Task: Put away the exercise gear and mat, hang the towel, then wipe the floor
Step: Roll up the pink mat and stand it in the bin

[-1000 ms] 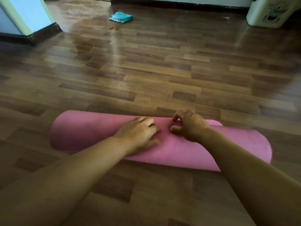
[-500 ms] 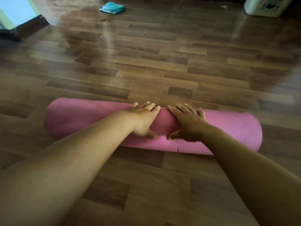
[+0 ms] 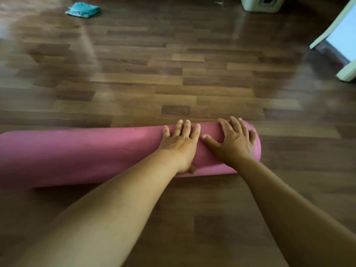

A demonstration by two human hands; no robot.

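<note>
A pink exercise mat (image 3: 81, 155), rolled into a thick tube, lies across the wooden floor (image 3: 173, 78) from the left edge to right of the middle. My left hand (image 3: 181, 145) presses flat on the top of the roll with its fingers straight and its thumb under the near side. Right beside it, my right hand (image 3: 233, 141) lies flat on the roll's right end, fingers spread. A folded teal towel (image 3: 83, 10) lies on the floor at the far left.
A pale green box (image 3: 260, 4) stands on the floor at the far right. A light green and white panel (image 3: 342, 45) with a dark base juts in at the right edge. Bare floor lies between the roll and the towel.
My view has swung right, so the roll now runs off the left edge. Both hands have slid along the roll toward its right end and lie flatter with fingers straight.
</note>
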